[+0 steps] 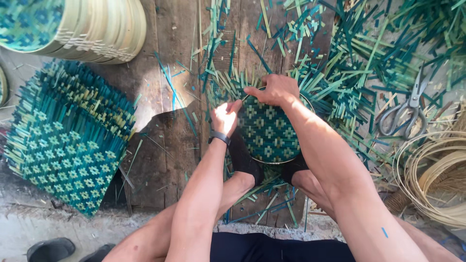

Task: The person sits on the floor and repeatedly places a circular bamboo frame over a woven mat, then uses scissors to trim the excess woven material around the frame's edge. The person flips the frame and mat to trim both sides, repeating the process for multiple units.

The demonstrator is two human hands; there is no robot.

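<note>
The round woven piece [269, 131] under the hands is made of thin flat strips, teal and pale green, with a matt and slightly ribbed surface; the stack of woven mats [68, 140] has the same strip material. The floor boards [165, 87] are old rough wood, dull and scratched. The scissors [410, 109] are grey metal with a soft shine, and the coils [432, 170] beside them look like smooth pale cane.

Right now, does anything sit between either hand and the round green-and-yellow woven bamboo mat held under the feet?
Nothing visible does. The left hand rests on the left edge of the round green-and-yellow woven bamboo mat, and the right hand presses its top edge. Only loose bamboo strips lie around it.
</note>
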